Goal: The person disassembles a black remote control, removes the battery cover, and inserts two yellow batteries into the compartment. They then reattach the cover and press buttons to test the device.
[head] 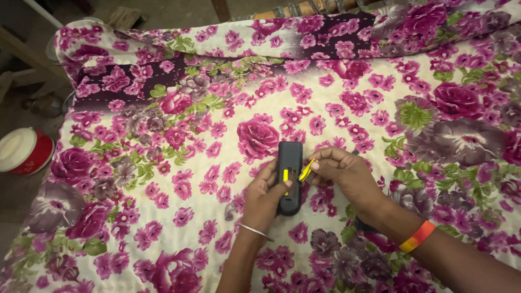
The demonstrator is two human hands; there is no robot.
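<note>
The remote (pixel 289 178) lay on the bedspread (pixel 163 163), near its front middle. The left hand (pixel 264 198) rested on the remote's left side, the right hand (pixel 347 176) just to its right, with a battery (pixel 306 169) between fingertips and remote. A tub (pixel 24 151) stood on the floor, left of the bed.

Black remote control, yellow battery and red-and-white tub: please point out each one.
black remote control (pixel 289 154), head view, upper back
yellow battery (pixel 306 169), head view, middle
red-and-white tub (pixel 39 157), head view, red side wall
</note>
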